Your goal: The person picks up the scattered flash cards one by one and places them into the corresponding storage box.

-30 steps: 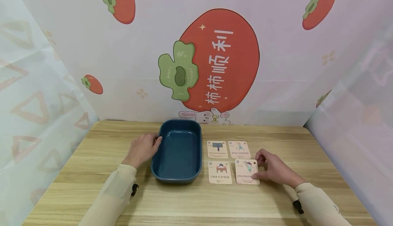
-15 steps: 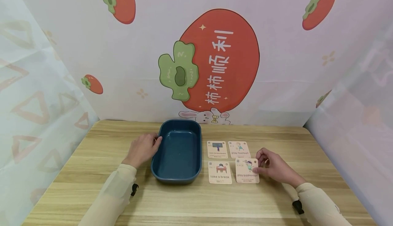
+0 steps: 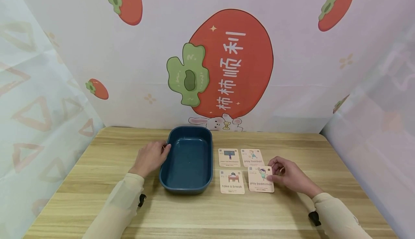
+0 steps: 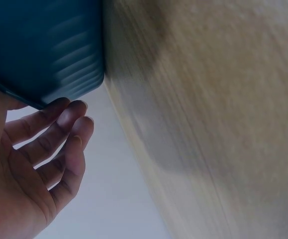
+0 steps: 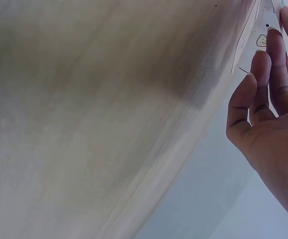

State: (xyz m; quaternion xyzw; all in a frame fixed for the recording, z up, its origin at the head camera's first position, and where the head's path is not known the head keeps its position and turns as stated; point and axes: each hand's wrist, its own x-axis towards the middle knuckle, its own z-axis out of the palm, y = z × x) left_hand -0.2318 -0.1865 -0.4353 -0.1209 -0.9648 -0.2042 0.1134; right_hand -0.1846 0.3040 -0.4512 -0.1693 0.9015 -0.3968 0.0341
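Note:
My right hand [image 3: 291, 176] pinches the "play badminton" card [image 3: 260, 184] at its right side, thumb on the printed face. The card is tilted, and its upper edge overlaps the bottom of the "play football" card [image 3: 252, 158]. In the right wrist view the fingers of the right hand [image 5: 275, 132] are bent, with the card seen nearly edge-on at the top right. My left hand [image 3: 150, 158] holds the left rim of a deep blue tray [image 3: 186, 163]. In the left wrist view, the left hand's [image 4: 22, 194] fingertips reach the tray's outer side just under the rim.
Left of the held card lies the "take a break" card [image 3: 231, 182], with a blackboard picture card [image 3: 229, 156] behind it. Everything stands on a wooden table [image 3: 207, 217]. A printed cloth [image 3: 146, 62] hangs along the table's back edge and both sides.
The right hand has raised the near edge of the "play badminton" card and shifted it slightly away from me; its thumb has slid up the card's right side. The left hand and tray stay put.

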